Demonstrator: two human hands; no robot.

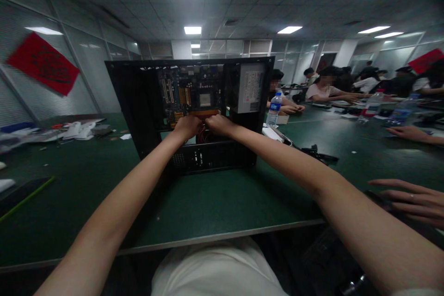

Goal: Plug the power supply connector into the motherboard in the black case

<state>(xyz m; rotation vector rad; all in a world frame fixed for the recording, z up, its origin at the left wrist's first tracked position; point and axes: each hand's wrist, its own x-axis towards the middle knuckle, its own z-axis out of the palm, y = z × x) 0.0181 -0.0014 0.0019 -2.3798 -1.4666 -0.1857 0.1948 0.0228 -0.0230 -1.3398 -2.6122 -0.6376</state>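
Observation:
An open black computer case stands on the green table in front of me. Inside it are a motherboard and, at the upper right, a silver power supply. Both my hands reach into the case, just below the orange slots on the board. My left hand is closed, its fingertips turned inward. Close beside it, my right hand is closed too, the knuckles nearly meeting. Thin red and dark cables hang right under the hands. Whatever the fingers grip is hidden.
Right of the case stand a water bottle, a white object and black cables. Another person's hand rests near my right forearm. Papers and scraps lie at left. Several people sit farther back.

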